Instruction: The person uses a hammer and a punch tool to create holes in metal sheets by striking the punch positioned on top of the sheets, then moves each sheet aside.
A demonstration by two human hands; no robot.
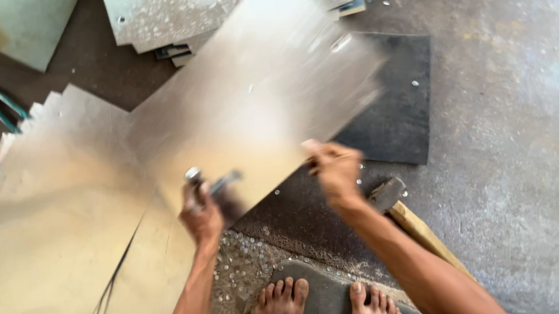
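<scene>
- The left hand [201, 216] is closing in a fist around a short metal punch [194, 177], whose rounded top is showing above the fingers; a thin metal part is sticking out to the right of the fist.
- The right hand [335, 172] is pinching the near edge of a large metal sheet [254, 105], with the thumb lying on top of the sheet and the fingers curling under it.
- The metal sheet is tilting upward and away from the person, blurred along its far corner, and is sitting above the floor between both hands.
- A stack of similar sheets [53, 220] is lying fanned out on the floor to the left, its edges stepping in a staircase pattern.
- A dark rubber mat [401, 104] is lying flat on the concrete floor [525, 154], partly covered by the raised sheet.
- A hammer [393, 197] with a wooden handle is resting on the floor just beside the right forearm.
- Small round metal slugs [245, 263] are lying scattered on the floor in front of the person's bare feet [321, 306].
- Green-handled pliers [1, 105] are lying at the upper left, well apart from both hands.
- More metal sheets [170, 10] are lying piled at the top edge.
</scene>
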